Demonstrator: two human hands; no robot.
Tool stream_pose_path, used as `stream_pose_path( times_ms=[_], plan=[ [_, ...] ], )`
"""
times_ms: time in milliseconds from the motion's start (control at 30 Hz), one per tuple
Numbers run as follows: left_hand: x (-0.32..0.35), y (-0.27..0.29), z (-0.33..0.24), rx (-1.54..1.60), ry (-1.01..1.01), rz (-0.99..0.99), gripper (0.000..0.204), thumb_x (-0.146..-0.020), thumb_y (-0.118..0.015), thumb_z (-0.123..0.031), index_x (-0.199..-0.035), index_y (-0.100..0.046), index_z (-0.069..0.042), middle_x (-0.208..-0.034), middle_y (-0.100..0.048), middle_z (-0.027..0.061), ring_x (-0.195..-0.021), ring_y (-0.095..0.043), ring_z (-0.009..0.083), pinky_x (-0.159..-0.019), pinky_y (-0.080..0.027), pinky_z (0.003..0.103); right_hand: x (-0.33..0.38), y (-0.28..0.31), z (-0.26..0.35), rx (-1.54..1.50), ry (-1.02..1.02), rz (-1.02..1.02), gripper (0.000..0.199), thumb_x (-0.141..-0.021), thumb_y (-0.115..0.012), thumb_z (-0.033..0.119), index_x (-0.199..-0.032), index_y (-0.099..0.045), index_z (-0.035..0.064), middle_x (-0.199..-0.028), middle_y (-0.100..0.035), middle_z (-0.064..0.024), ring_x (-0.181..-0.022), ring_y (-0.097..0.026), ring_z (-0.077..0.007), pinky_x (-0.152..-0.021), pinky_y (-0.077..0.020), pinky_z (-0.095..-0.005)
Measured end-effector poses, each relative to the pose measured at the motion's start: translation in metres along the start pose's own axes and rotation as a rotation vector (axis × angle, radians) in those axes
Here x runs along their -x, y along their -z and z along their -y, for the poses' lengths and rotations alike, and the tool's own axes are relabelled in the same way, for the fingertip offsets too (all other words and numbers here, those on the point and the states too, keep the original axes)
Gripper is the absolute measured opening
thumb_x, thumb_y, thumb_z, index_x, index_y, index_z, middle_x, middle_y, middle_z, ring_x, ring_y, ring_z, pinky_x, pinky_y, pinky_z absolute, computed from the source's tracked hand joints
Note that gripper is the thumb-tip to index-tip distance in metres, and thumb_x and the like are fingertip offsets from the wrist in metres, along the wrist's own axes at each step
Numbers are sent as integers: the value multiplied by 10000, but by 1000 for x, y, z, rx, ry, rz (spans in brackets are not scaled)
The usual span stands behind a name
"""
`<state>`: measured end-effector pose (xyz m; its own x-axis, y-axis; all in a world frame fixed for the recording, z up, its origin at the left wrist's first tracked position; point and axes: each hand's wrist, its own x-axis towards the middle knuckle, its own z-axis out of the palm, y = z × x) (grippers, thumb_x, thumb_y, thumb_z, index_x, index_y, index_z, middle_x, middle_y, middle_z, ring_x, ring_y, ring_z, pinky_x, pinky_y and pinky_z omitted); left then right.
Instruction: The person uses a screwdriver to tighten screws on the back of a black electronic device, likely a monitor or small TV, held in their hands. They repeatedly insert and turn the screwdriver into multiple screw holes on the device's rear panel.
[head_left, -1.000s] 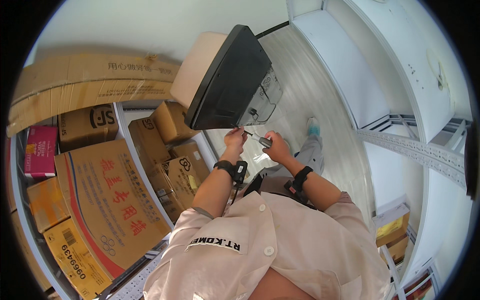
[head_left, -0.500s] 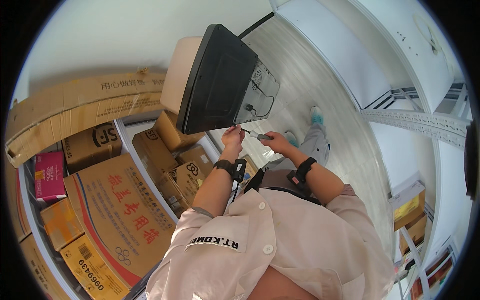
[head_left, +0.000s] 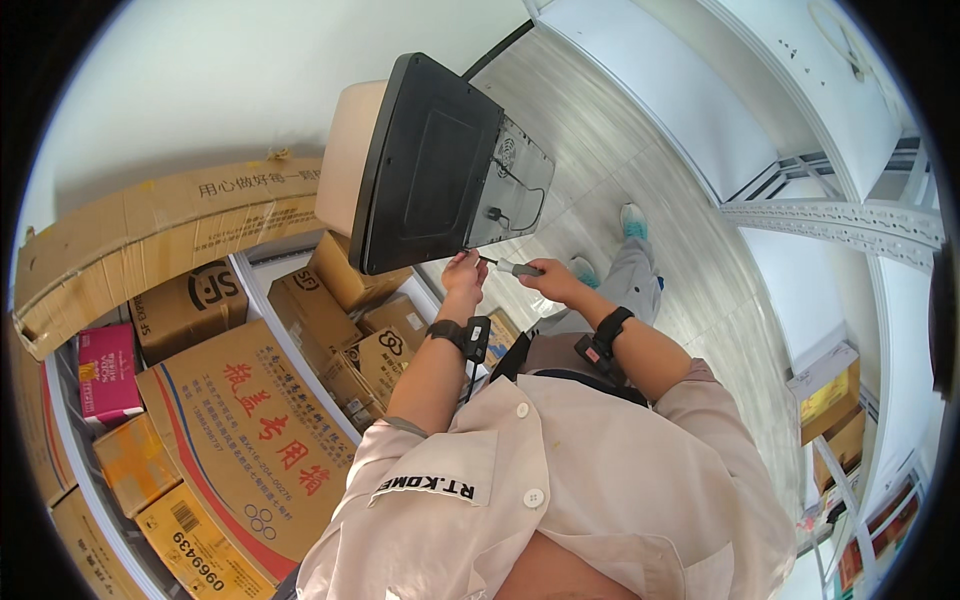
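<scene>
My right hand (head_left: 554, 281) is closed round the grey handle of a screwdriver (head_left: 519, 269), whose thin shaft points left. The shaft's tip ends at the pinched fingers of my left hand (head_left: 463, 273). Those fingers touch or nearly touch the lower corner of a black-panelled appliance (head_left: 430, 160); what they pinch is too small to make out. Behind the panel the appliance has a pale pinkish body. A metal plate (head_left: 512, 195) on its right side carries a round vent grille and a dark looped cable (head_left: 543, 200).
Shelving at left holds several cardboard boxes (head_left: 255, 430) and a magenta box (head_left: 108, 372). A long carton (head_left: 165, 245) lies along the wall. White metal racks (head_left: 820, 215) stand at right, with grey floor (head_left: 690, 290) between. My shoes (head_left: 633, 222) show below the appliance.
The whole view has shifted slightly, so the appliance sits a little further left. Both hands keep nearly the same pose, with the screwdriver still between them.
</scene>
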<state>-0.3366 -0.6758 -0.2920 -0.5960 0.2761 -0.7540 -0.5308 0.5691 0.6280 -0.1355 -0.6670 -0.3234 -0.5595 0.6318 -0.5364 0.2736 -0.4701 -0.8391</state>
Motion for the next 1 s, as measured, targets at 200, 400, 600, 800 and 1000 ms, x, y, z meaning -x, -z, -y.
stream_pose_path(
  times_ms=[200,400,600,800,1000],
  plan=[
    [2,-1,-1,-8,-8,6,233,-852,-702,-55,-1006,-534,-106,-926,-630,46,-761,-656,182,-603,-561,277,5,3,9,70,39,-60,363,-803,-722,287,-1062,-674,38,-868,-677,-89,-788,-613,-194,-729,-479,-333],
    [-6,1,0,32,-19,28,237,-850,-694,-26,-1015,-532,-79,-917,-634,62,-766,-652,191,-640,-578,292,6,1,10,234,180,-197,383,-763,-742,272,-1096,-670,95,-925,-693,-110,-838,-652,-265,-757,-500,-357],
    [-8,2,1,23,-39,23,234,-849,-690,-11,-1016,-535,-63,-912,-639,72,-756,-637,178,-658,-580,302,-2,1,7,-207,-2,-12,414,-855,-673,379,-1088,-639,38,-879,-695,-119,-589,-552,-147,-526,-447,-294],
    [-7,0,-1,14,-20,-2,220,-856,-678,-4,-1019,-541,-57,-942,-653,82,-753,-634,176,-682,-584,307,-10,19,15,-312,-389,305,454,-916,-591,442,-1044,-614,7,-770,-665,-71,-500,-474,-103,-451,-385,-257],
    [-18,6,1,63,24,100,177,-885,-649,-25,-1031,-554,-56,-963,-662,77,-789,-644,186,-694,-589,310,-13,16,2,115,140,-12,351,-746,-784,254,-964,-595,54,-799,-644,-58,-651,-568,-168,-609,-451,-331]
  ],
)
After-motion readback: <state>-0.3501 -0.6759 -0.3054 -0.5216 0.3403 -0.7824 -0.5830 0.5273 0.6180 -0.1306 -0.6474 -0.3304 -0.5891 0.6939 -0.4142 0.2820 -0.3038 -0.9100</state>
